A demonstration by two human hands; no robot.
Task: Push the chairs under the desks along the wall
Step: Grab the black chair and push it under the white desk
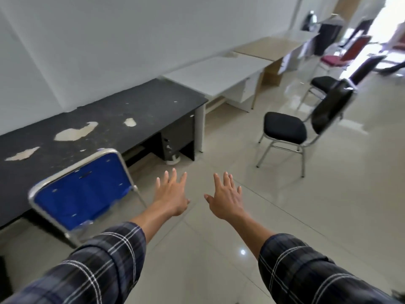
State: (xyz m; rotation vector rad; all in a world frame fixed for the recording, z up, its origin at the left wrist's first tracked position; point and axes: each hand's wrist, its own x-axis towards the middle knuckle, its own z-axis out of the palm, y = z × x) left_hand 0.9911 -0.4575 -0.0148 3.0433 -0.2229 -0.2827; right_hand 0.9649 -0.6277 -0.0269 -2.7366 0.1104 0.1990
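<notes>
A blue chair (82, 191) with a metal frame stands tucked against the worn black desk (105, 119) at the left; its seat is hidden under the desk. A black chair (291, 128) stands out on the floor, apart from the white desk (210, 75). A second black chair (328, 82) and a red chair (341, 55) stand farther back. My left hand (172, 194) is stretched forward over the floor, just right of the blue chair's back, touching nothing. My right hand (225, 196) reaches forward beside it, fingers spread, holding nothing.
A row of desks runs along the white wall, with a wooden desk (269, 48) past the white one. A drawer unit (177, 139) sits under the black desk's right end. Glossy tiled floor (285, 205) stretches to the right.
</notes>
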